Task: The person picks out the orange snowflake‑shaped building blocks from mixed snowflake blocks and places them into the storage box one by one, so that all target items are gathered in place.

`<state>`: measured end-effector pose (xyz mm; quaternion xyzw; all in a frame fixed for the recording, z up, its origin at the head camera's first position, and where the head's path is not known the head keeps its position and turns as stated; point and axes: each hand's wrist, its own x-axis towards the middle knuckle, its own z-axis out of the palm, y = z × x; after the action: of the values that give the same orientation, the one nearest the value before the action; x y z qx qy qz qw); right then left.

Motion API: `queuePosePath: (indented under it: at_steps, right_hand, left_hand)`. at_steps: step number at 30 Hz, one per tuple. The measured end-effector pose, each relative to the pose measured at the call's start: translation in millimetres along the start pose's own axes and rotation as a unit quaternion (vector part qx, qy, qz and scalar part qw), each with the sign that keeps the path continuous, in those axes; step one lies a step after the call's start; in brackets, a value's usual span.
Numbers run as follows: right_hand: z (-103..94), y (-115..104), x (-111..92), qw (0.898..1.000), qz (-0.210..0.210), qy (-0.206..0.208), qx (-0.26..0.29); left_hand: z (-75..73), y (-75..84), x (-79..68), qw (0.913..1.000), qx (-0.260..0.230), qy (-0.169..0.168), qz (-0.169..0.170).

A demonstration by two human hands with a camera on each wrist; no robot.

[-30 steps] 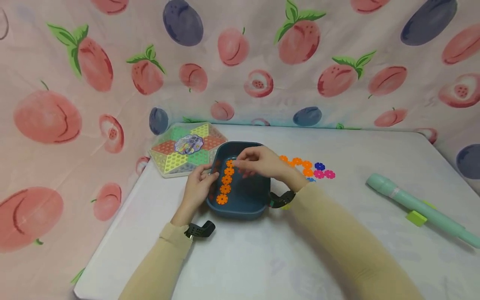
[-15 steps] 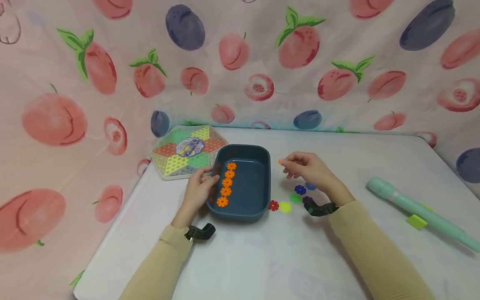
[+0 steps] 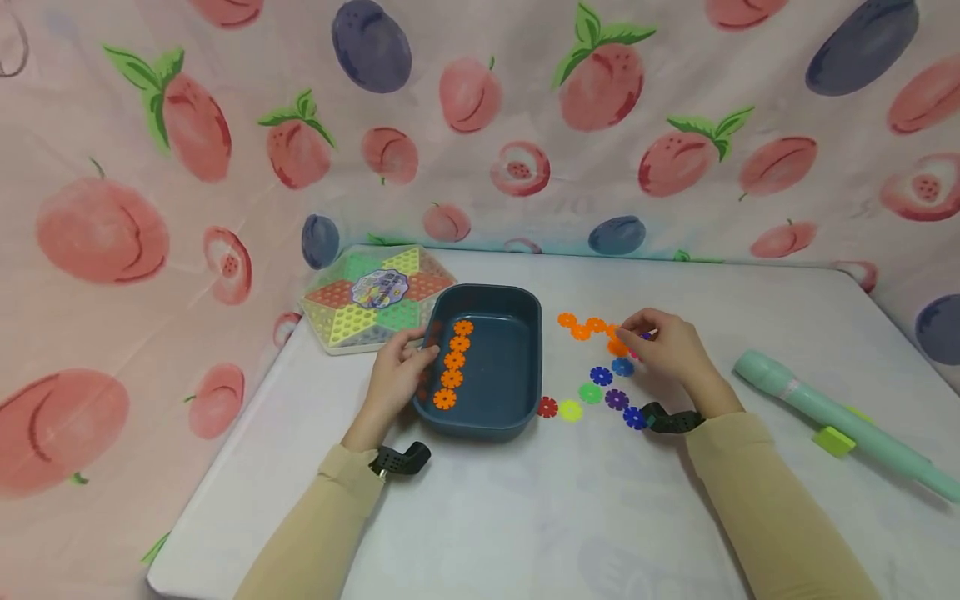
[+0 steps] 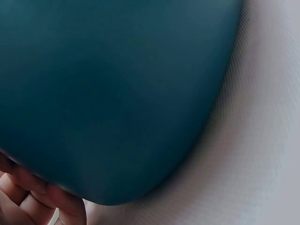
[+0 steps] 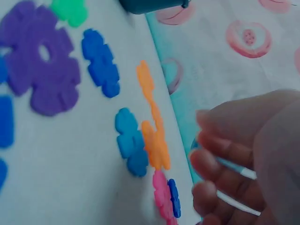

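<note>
Left hand (image 3: 397,372) grips tray (image 3: 477,429) at left edge; my right hand (image 3: 670,347) loosely curled, nothing visible held. Likely picking step; orange discs (image 3: 581,332) need pinching.

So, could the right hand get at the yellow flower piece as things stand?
Probably yes: the yellow flower piece lies on the table beside the red one, nothing covering it, and the right hand seems to hold nothing.

- Soft, even light filled the head view; both wrist views looked dimmer.
- The right sleeve (image 3: 776,500) cast a faint, soft-edged shadow on the white tabletop (image 3: 480,525).
- Orange flower discs (image 3: 459,362) reflected dully in the inner wall of the dark-blue tub (image 3: 480,432).
- The left wrist view was soft and murky.
- Cool-tinted, the right wrist view blurred the purple flower disc (image 5: 28,65) and right hand (image 5: 267,136).
</note>
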<state>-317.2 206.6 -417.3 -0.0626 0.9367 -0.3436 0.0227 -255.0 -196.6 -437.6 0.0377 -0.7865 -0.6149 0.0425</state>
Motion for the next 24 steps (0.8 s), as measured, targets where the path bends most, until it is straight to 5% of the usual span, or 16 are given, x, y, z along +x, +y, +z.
queuePosePath:
  at_steps: [14,24]
  right_hand:
    - [9.3,3.3,-3.0,0.995,0.034,-0.022,-0.090]
    - [13.9,4.7,-1.6,0.994,0.041,-0.018,-0.100]
  left_hand:
    - [-0.6,0.4,0.4,1.0000,0.001,0.000,0.000]
    - [-0.7,1.0,-0.1,0.9999,-0.005,-0.011,0.002]
